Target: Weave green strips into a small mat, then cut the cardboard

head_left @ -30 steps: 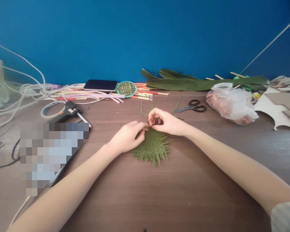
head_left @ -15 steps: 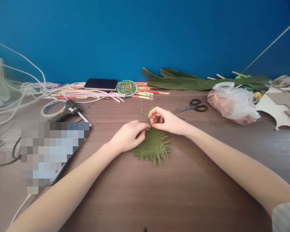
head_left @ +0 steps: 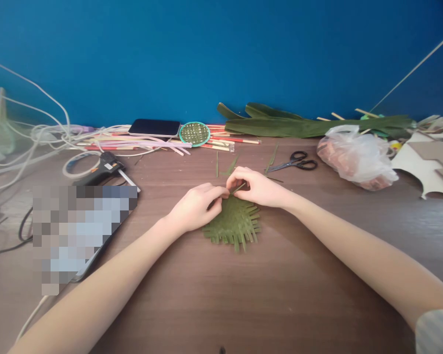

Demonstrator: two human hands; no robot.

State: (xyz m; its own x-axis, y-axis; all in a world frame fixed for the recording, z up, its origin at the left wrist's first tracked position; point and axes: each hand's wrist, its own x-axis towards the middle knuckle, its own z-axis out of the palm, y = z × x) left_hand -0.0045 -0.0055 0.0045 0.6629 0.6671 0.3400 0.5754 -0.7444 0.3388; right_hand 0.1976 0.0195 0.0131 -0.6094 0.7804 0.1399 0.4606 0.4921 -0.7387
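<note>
Both hands at the leaf mat

My left hand rests at the upper edge of the woven leaf mat, thumb and forefinger parted. My right hand curls around a thin leaf strip; I can't tell whether its fingertips pinch. The mat lies on the table.

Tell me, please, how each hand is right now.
Left hand: curled at the woven leaf piece; whether it grips cannot be told.
Right hand: closed, seemingly pinching a thin green strip.
</note>
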